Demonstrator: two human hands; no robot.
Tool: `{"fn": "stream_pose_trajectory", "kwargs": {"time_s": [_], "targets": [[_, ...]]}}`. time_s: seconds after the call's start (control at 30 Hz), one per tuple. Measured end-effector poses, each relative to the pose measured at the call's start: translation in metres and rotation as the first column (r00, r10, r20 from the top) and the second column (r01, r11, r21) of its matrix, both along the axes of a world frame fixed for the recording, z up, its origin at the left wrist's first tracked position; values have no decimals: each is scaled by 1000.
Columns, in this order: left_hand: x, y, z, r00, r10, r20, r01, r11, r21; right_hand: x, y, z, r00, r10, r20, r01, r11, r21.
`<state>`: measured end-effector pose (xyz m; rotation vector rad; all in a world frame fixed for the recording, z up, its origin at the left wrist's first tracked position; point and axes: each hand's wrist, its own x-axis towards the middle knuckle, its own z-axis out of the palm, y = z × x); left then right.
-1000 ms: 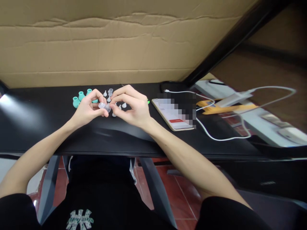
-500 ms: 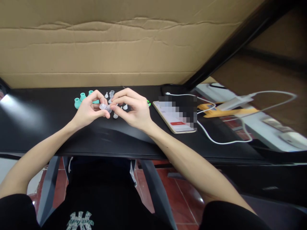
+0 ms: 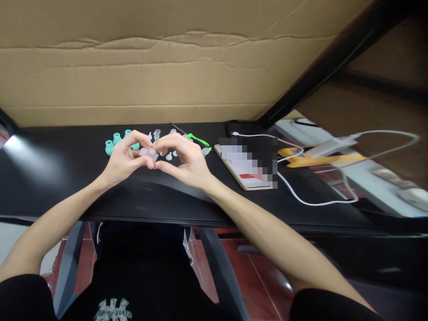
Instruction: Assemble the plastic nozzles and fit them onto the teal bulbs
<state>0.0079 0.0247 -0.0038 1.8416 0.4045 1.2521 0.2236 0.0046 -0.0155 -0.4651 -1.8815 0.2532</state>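
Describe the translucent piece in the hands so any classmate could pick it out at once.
Start at the black table and look left of the phone. There the left hand and right hand meet around a small, whitish translucent piece. The turquoise bulb-shaped pieces and pale pieces nearby rest on the table; this one is held.

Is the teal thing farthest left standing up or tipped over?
Standing up: the teal thing shows its round mouth on top, with the wider body below it on the black table.
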Motion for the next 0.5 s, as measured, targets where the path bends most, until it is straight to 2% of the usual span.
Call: {"fn": "stream_pose_trajectory", "kwargs": {"time_s": [0.13, 0.33, 0.5], "targets": [[1, -4, 0, 998, -42, 45, 43, 999, -24, -3, -3, 0, 997, 13, -82, -17, 998, -55], [1, -12, 2, 995, -93, 38, 95, 995, -39, -2, -5, 1, 997, -38, -72, 38, 999, -3], [-2, -16, 3, 993, -115, -3, 115, 993, 26, -3, -9, 2, 996, -32, -89, 39, 996, 85]]}}
